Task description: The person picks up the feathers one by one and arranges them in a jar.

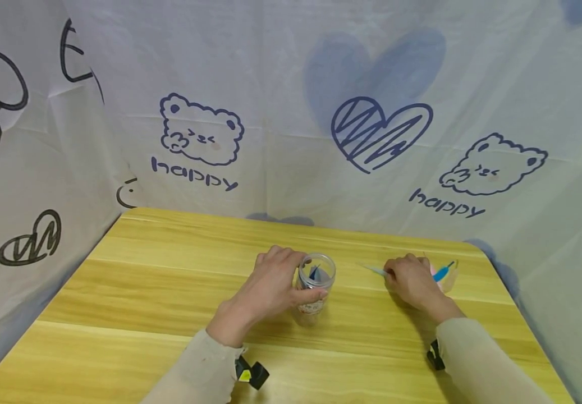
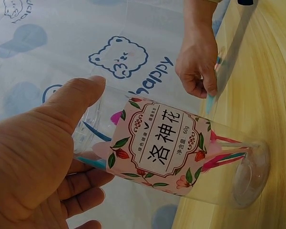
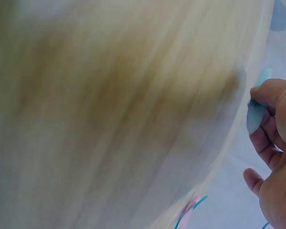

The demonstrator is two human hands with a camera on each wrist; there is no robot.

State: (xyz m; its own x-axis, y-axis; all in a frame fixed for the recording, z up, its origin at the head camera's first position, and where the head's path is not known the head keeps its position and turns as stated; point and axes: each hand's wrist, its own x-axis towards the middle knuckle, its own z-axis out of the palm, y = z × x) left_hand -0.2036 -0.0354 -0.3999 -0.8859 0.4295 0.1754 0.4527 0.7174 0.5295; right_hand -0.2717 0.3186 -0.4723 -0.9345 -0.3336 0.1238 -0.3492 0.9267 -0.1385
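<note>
My left hand [image 1: 270, 283] grips a clear plastic jar [image 1: 311, 308] near its open mouth, thumb on one side and fingers on the other. In the left wrist view the jar has a pink floral label [image 2: 164, 143] with Chinese characters. Inside it stand several slender pink and blue tools [image 2: 224, 160] with pointed or flat ends, partly hidden by the label. Farther right, my right hand [image 1: 414, 280] pinches a slim pale-teal tool [image 3: 256, 117] between thumb and fingers, low over the table. Its thin tip points left toward the jar in the head view.
Just beyond my right hand lie a bright blue tool [image 1: 442, 274] and pale pink and yellowish pieces, partly covered by the hand. The wood-grain table [image 1: 159, 280] ends at a white printed cloth [image 1: 280, 168] hanging behind and at the sides.
</note>
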